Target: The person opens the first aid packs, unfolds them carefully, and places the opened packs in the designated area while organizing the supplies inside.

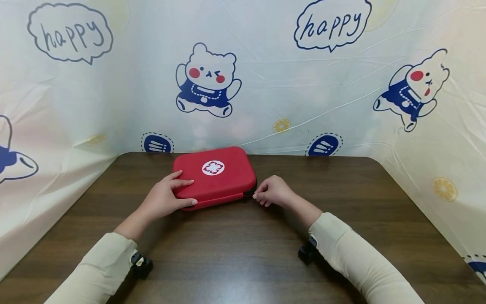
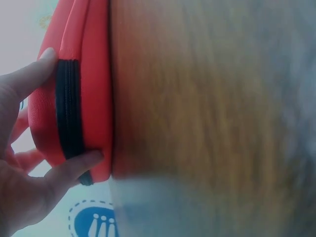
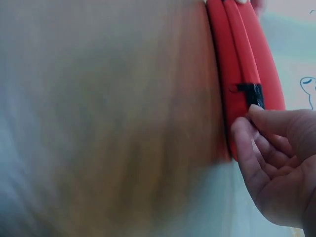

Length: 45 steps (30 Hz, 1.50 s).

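Observation:
A red first-aid case point(image 1: 216, 179) with a white emblem on its lid lies at the table's far side, slightly turned. My left hand point(image 1: 167, 195) grips its left end, with fingers spread over the lid and the thumb along the front edge. In the left wrist view, a black zipper point(image 2: 69, 106) runs round the corner between thumb and fingers. At the front right corner, my right hand point(image 1: 274, 192) pinches the zipper's pull between thumb and index finger; the pull is mostly hidden by the fingertips. The right wrist view shows black zipper tape point(image 3: 254, 91) just above the thumb.
The brown wooden table point(image 1: 235, 249) extends in front of the case and to both sides. Behind it hangs a pale printed curtain point(image 1: 265, 93) with cartoon bears, which also runs along both sides. Each wrist carries a small black camera point(image 1: 141, 266).

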Available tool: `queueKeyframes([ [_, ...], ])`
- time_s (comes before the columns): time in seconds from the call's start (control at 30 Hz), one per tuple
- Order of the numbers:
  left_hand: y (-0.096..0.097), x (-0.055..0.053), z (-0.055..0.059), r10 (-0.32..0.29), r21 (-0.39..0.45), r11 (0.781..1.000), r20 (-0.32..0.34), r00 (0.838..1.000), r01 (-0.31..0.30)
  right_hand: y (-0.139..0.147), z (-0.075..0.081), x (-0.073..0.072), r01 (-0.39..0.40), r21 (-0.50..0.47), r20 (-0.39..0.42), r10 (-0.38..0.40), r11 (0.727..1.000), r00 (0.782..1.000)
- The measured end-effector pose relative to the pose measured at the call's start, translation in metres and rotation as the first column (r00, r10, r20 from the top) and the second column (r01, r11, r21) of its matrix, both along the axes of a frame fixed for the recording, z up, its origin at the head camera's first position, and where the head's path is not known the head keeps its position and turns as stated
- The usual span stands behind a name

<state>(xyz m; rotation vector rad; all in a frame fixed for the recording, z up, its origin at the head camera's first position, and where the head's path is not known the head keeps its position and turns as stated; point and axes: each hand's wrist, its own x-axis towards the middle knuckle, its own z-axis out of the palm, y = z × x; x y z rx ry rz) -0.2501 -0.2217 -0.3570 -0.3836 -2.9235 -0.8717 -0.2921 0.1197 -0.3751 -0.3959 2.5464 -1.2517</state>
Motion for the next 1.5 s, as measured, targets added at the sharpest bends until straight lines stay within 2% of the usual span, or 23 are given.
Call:
queueKeyframes([
  [0.13,-0.002,0.0,0.001,-0.023,-0.027,0.999,0.006,1.0,0.023,0.005,0.007,-0.002,-0.062,0.094,-0.043,0.066,0.994,0.997],
  [0.33,-0.004,0.0,0.002,-0.044,-0.032,0.998,0.018,0.999,0.044,0.016,0.011,-0.007,-0.078,0.134,-0.063,0.088,0.988,0.994],
  [0.53,-0.003,0.0,0.003,-0.057,-0.037,0.998,0.015,0.998,0.058,0.023,0.011,-0.018,-0.035,0.192,-0.136,0.062,0.981,0.989],
  [0.77,-0.003,-0.002,0.0,-0.066,-0.046,0.997,-0.004,0.998,0.066,0.023,0.008,-0.034,0.046,0.189,-0.167,-0.014,0.981,0.986],
  [1.07,-0.001,-0.005,0.001,-0.066,-0.059,0.996,-0.001,0.998,0.066,0.02,0.002,-0.052,0.107,0.184,-0.303,-0.047,0.977,0.952],
  [1.2,-0.002,-0.004,0.002,-0.069,-0.057,0.996,0.005,0.998,0.069,0.016,0.0,-0.059,0.116,0.202,-0.354,-0.038,0.972,0.934],
  [1.23,-0.002,-0.004,0.003,-0.07,-0.056,0.996,0.006,0.998,0.07,0.015,-0.001,-0.06,0.115,0.204,-0.358,-0.035,0.972,0.933],
  [1.33,-0.006,-0.005,0.005,-0.078,-0.055,0.995,0.013,0.997,0.078,0.014,0.0,-0.06,0.092,0.182,-0.318,-0.03,0.979,0.948],
  [1.5,-0.015,-0.008,0.009,-0.105,-0.048,0.993,0.031,0.994,0.106,0.017,0.003,-0.054,0.003,0.165,-0.223,0.034,0.986,0.974],
])
